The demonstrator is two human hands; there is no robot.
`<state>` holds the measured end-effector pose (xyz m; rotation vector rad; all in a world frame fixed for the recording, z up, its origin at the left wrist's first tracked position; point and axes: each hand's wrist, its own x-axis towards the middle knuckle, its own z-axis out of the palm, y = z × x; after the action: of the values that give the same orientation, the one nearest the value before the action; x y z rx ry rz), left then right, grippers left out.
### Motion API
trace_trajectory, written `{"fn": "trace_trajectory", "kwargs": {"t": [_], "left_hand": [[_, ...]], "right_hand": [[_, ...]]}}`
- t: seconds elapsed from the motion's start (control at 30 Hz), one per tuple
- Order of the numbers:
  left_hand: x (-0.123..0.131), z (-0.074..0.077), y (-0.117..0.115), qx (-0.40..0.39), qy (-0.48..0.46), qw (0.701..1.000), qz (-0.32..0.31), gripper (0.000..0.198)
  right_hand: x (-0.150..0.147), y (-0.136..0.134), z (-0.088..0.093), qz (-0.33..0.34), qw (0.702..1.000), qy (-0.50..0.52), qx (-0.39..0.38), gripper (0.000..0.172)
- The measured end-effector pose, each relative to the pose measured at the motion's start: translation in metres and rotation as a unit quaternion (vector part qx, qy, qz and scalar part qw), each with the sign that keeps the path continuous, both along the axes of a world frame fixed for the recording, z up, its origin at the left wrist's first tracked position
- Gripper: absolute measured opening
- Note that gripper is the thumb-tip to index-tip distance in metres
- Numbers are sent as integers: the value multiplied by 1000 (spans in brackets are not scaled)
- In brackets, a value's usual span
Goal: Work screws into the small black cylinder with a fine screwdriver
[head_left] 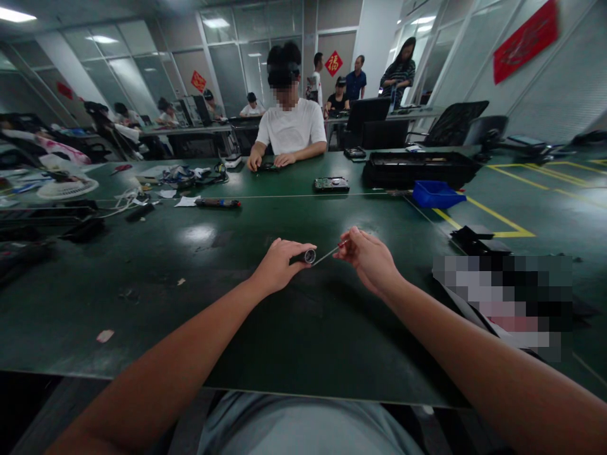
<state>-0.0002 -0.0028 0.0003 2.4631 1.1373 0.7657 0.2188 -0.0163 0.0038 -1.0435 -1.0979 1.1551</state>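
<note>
My left hand [279,264] is closed around a small dark cylinder [309,256] whose round, silvery-rimmed end faces me; its exact kind I cannot make out. In the fingers of my right hand [363,256] is a slim screwdriver [326,254], with a thin metal shaft and a bit of red showing at the fingertips. Its tip slants down to the left and reaches the lower edge of the cylinder's rim; whether they touch is unclear. Most of the screwdriver's handle is hidden by my fingers. Both hands are above the green tabletop [303,335].
Ahead lie a hard drive [331,184], a pen-shaped electric screwdriver [218,203], a blue bin [437,194] and a long black case [422,169]. Cables and parts [183,175] clutter the far left. Another person [291,126] works across the table. A blurred-out item [502,303] sits right.
</note>
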Motion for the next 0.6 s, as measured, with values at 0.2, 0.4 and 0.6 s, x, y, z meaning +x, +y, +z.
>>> {"fn": "trace_trajectory", "kwargs": {"t": [0.2, 0.4, 0.6], "left_hand": [[2, 1, 0, -7, 20, 1000, 6, 37], [2, 1, 0, -12, 1, 1000, 20, 38], [1, 0, 0, -7, -8, 1000, 29, 38]], "right_hand": [[-1, -2, 0, -66, 996, -45, 43, 33], [-2, -7, 5, -68, 991, -84, 79, 27], [-4, -13, 12, -73, 982, -144, 103, 27]]}}
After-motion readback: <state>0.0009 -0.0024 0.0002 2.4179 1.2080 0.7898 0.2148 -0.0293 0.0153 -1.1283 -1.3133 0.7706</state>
